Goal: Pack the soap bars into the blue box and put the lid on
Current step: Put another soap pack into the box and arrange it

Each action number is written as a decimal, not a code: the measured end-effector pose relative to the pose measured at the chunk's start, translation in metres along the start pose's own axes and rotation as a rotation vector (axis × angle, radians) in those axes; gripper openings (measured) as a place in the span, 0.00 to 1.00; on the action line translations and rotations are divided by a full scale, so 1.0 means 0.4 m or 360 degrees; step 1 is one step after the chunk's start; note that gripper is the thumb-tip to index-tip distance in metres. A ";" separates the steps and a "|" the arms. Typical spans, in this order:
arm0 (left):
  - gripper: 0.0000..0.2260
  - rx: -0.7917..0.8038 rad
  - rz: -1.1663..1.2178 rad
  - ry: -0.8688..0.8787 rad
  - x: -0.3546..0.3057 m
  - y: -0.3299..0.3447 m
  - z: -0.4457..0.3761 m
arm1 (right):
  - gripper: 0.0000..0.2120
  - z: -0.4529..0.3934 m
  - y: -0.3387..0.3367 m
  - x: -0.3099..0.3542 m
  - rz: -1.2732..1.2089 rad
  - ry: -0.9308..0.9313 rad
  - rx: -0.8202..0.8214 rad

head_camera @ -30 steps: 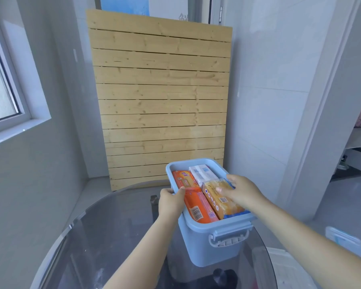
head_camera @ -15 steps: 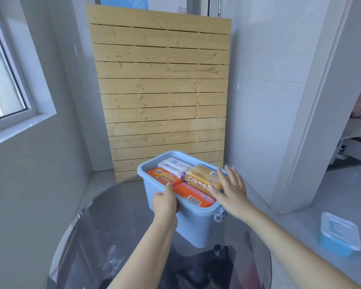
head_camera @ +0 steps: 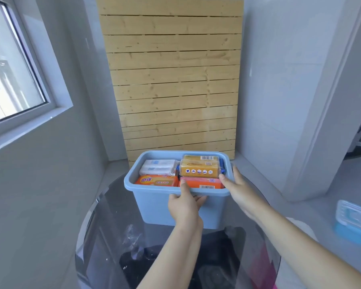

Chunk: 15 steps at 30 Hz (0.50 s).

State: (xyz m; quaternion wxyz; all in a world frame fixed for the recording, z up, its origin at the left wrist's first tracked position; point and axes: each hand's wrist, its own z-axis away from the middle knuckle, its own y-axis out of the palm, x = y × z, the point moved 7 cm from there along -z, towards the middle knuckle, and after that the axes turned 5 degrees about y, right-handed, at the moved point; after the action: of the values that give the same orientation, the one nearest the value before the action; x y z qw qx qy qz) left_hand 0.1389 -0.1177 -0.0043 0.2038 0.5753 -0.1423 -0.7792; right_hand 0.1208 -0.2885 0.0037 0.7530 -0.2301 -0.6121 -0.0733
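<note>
Since half a second ago the blue box (head_camera: pixel 154 203) has been turned on the round glass table (head_camera: pixel 104 236): its long side now faces the person, where before a corner and a latch handle pointed toward them. The right hand (head_camera: pixel 241 189), which then lay flat over the yellow soap, has moved to the box's near right corner.

The blue box is a pale blue plastic tub with a rolled rim and no lid on it. It stands on the far part of the glass table, in front of a slatted wooden panel (head_camera: pixel 175 84) that leans against the wall.

Inside the box the soap bars fill the top layer. At the far left lie white wrapped bars (head_camera: pixel 158 167). At the far right are yellow-orange bars (head_camera: pixel 199 168) with a barcode label, on top of something dark blue. At the near left is an orange bar (head_camera: pixel 156 180) with printed lettering, and at the near right a red-orange bar (head_camera: pixel 202 183) with a barcode.

The left hand (head_camera: pixel 184 206) grips the box's near rim, thumb hooked over the edge onto the red-orange bar, fingers curled under the rim. The right hand is spread, fingers fairly straight against the rim at the corner, not curled round it.

To the right of the box, well apart and lower down on the floor, sits a second small blue container (head_camera: pixel 353 223) with a clear lid.
</note>
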 end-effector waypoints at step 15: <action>0.10 0.0171 0.0108 -0.0212 0.078 0.152 0.045 | 0.34 -0.097 -0.121 0.010 -0.0057 -0.0053 0.0020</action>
State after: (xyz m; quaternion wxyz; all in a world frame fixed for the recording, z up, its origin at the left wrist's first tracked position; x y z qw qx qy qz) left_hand 0.1229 -0.1864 0.0027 0.1890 0.5272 -0.2166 -0.7996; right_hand 0.1371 -0.3475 0.0142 0.7428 -0.2156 -0.6289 -0.0792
